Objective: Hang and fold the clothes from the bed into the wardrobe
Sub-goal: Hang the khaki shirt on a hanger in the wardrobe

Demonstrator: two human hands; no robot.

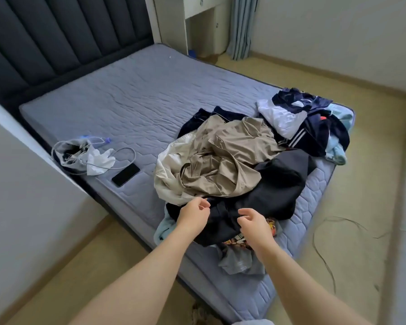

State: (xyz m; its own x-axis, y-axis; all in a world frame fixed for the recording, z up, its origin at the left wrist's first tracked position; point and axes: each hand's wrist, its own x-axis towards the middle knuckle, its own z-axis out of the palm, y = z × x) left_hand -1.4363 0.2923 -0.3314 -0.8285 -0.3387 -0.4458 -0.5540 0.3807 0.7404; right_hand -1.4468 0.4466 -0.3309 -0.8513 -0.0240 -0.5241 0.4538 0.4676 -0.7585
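Head: garment [224,219] between left hand [192,215], right hand [254,222]

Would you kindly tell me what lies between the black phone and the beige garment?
Only bare mattress, seen in the head view, separates phone and beige garment.

I see a blue-grey quilted mattress [138,97] against a charcoal, vertically channelled headboard [56,38]; the tan garment [232,156] has a cream lining; the black garment [274,191] is plain; the navy garment [314,134] carries white stripes; the phone [126,175] is black.
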